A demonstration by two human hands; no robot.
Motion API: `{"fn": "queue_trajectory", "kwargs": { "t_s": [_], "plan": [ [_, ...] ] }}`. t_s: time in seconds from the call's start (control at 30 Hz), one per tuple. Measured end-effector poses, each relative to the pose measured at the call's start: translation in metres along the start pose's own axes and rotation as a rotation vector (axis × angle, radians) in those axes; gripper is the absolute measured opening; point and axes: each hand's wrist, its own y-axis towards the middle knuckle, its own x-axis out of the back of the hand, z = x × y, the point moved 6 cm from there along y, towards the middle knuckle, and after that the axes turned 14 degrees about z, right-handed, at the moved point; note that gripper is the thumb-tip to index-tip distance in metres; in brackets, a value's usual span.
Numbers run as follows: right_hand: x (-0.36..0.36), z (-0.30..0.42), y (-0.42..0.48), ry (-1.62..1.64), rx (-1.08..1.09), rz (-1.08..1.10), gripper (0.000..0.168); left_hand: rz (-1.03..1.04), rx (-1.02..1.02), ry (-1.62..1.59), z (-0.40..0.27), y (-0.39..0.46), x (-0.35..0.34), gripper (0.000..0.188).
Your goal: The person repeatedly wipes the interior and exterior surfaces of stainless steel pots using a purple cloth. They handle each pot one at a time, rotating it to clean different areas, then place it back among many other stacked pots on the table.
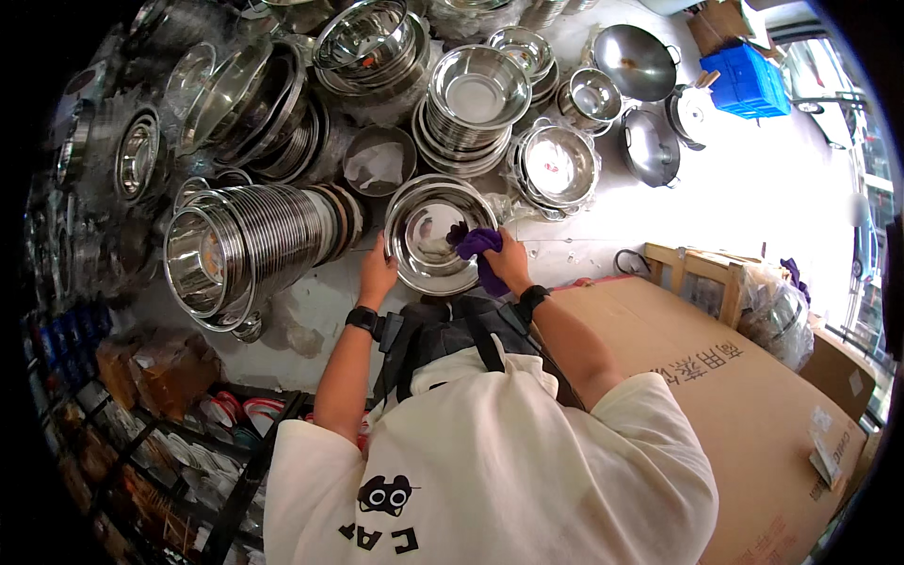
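A shiny stainless steel basin (pixel 431 233) is in front of my body, tilted so that its inside faces up at me. My left hand (pixel 377 274) grips the basin's left rim, with the thumb on the near side. On the right, my right hand (pixel 510 263) holds a bunched purple cloth (pixel 482 244) against the basin's right rim and inner wall. Part of the cloth hangs down below the hand. A dark patch near the cloth looks like its reflection in the metal. The basin's underside is hidden.
A long stack of steel pots (pixel 275 229) lies on its side at left. Beyond the basin stand stacked basins (pixel 473 99), a dark bowl with paper (pixel 380 161) and wrapped pots (pixel 556 168). Woks (pixel 635 63) and a blue crate (pixel 750 81) are far right; a large carton (pixel 678 332) lies beside me.
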Motion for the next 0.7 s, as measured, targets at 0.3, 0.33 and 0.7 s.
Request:
{"fn": "queue_trajectory", "kwargs": {
  "t_s": [0.3,0.33,0.7],
  "plan": [
    [-0.013,0.014,-0.008,0.001,-0.002,-0.019,0.062,-0.046,-0.005,-0.023,0.022,0.007,0.004,0.063],
    [-0.014,0.014,-0.009,-0.001,0.013,-0.032,0.062,-0.027,-0.011,-0.055,0.019,0.009,0.005,0.063],
    [-0.005,0.012,-0.012,-0.073,-0.045,0.034,0.060,0.125,-0.021,-0.217,0.027,0.014,0.010,0.064]
  ]
}}
